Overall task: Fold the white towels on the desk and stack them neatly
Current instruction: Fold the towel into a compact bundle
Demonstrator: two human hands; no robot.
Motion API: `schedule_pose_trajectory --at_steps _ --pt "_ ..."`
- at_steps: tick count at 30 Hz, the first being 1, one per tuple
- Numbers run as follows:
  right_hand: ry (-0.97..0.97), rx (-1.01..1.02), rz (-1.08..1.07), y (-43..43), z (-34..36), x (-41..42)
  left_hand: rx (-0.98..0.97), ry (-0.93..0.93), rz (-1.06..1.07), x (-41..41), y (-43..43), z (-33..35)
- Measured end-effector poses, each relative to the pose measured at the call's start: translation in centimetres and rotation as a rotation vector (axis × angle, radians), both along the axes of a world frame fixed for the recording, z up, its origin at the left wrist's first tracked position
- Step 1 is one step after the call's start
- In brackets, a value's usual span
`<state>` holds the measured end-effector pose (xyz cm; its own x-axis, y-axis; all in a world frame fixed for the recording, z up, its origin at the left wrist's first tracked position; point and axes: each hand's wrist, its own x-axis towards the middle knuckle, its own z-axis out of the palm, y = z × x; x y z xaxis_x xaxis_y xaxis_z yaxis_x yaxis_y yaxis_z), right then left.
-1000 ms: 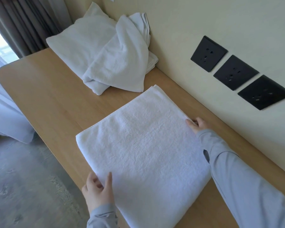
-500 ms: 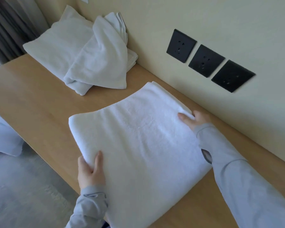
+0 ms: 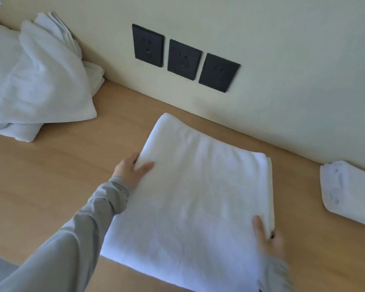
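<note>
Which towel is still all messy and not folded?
The crumpled towel at the far left, slumped against the wall. The middle towel lies flat and folded between both hands, and the right towel is a neat folded bundle.

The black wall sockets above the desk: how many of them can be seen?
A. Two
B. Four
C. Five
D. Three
D: three black wall sockets sit side by side on the cream wall, above the far edge of the desk.
</note>
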<state>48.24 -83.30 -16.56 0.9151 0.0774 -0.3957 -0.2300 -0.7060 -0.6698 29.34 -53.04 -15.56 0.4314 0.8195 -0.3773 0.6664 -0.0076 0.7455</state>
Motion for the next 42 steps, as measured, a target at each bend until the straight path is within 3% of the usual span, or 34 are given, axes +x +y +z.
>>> schedule_pose_trajectory --at_steps 2,3,6,8,11,13,18,21,25,30,37,42 --pt "-0.042 -0.080 0.028 -0.4 -0.4 0.0 0.006 0.169 -0.004 0.7 -0.4 -1.8" --pt "-0.166 -0.148 0.076 -0.4 -0.3 0.2 0.044 0.251 0.023 0.8 -0.8 -2.2" --pt "-0.557 -0.283 0.228 0.6 0.2 0.6 0.416 0.375 0.063 1.5 -3.9 -2.1" --pt "-0.686 -0.242 0.411 3.9 0.6 -0.4 0.629 0.316 -0.123 3.0 -7.7 -1.5" --pt "-0.652 -0.227 0.830 8.3 -0.6 -3.6 0.661 0.339 -0.488 4.3 -12.6 -1.6" --pt "-0.567 -0.289 0.983 7.7 -2.4 -4.3 0.610 0.399 -0.568 2.7 -12.4 -2.3" --pt "-0.582 -0.369 0.879 1.1 -3.8 -1.0 0.675 0.384 -0.644 -3.7 -7.1 -3.9" --pt "-0.526 -0.303 0.801 0.0 -3.7 -0.8 0.648 0.357 -0.672 -3.7 -6.7 -3.6" --pt "-0.562 -0.394 0.799 0.7 -2.2 -1.5 0.676 0.344 -0.666 -3.6 -7.3 -2.2" --pt "-0.634 -0.365 0.979 -1.1 -1.1 -6.5 0.657 0.266 -0.854 -6.8 -9.4 -2.2" --pt "-0.467 -0.434 1.016 -2.6 -1.7 -8.1 0.668 0.289 -0.941 -7.3 -9.0 -2.4" --pt "-0.431 -0.455 1.197 -5.2 -1.1 -7.6 0.666 0.190 -1.108 -9.5 -7.6 -1.9"
